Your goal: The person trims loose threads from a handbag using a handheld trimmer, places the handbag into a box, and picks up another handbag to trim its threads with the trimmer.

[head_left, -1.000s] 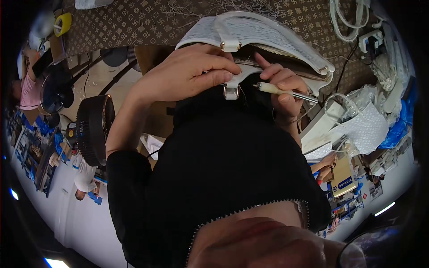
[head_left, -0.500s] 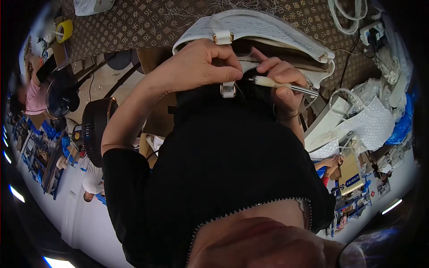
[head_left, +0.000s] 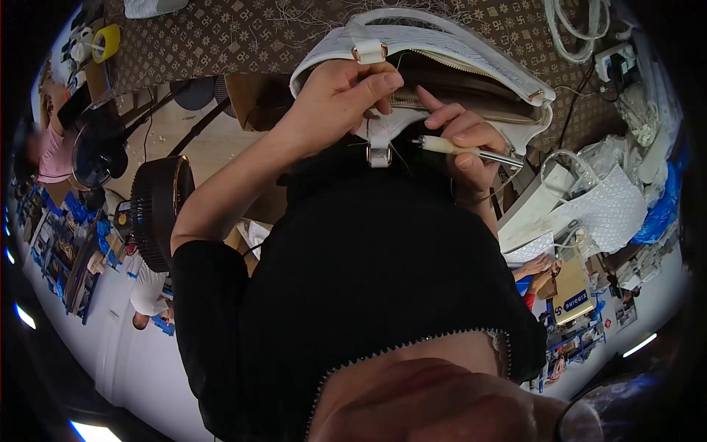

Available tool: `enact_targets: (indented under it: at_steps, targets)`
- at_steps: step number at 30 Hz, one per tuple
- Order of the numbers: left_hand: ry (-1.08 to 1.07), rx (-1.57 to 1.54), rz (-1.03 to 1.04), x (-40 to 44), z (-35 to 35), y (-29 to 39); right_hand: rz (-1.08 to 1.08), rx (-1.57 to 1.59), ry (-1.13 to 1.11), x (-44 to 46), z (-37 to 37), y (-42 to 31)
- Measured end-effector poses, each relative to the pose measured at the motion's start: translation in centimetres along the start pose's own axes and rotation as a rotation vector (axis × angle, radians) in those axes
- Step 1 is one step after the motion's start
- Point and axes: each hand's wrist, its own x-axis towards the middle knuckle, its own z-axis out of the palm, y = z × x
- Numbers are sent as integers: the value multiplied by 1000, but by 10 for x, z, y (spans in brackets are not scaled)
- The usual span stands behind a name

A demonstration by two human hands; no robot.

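Threads (head_left: pixel 309 13) lie scattered over the patterned cloth (head_left: pixel 213 44) on my table, just beyond the white bag (head_left: pixel 324 53). That bag sits at the table's near edge against my body, its zip mouth gaping, one handle standing up on the far side. My left hand (head_left: pixel 335 103) is over its near rim, thumb and forefinger pressed together; whether they pinch something fine I cannot tell, and the hand itself blocks part of the opening. My right hand (head_left: pixel 475 140) is curled round a pale-handled tool (head_left: pixel 442 145) with a metal shaft, the forefinger poking free toward the mouth.

To my right, another white bag (head_left: pixel 611 214) (quilted-looking, wrapped in clear plastic) crowds in beside blue plastic (head_left: pixel 661 210), with a power strip (head_left: pixel 615 62) further up. On my left stand a black fan (head_left: pixel 156 214) and a yellow tape roll (head_left: pixel 110 43). Co-workers' hands (head_left: pixel 541 276) show near a cardboard box (head_left: pixel 571 295).
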Motion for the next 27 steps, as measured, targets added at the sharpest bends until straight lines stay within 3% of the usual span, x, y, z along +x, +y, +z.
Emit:
enact_targets:
  at_steps: [4,10,12,13,15,21,27]
  targets:
    - [16,-93,-1,-2,-4,-7,3,-6,-6,0,0,0]
    - [-45,41,114,-7,-13,-10,8,7,0,0,1,-1]
    - [-122,178,262,-9,-18,-13,12,9,13,-2,1,-1]
    - [-120,174,262,-9,-22,-11,16,8,12,-2,1,-1]
    - [-338,309,236,-8,-30,-3,9,7,13,-1,1,0]
    - [-336,475,418,-5,-25,-3,17,1,15,-2,2,-1]
    - [-356,583,470,-6,-22,-2,20,8,25,-3,2,-2]
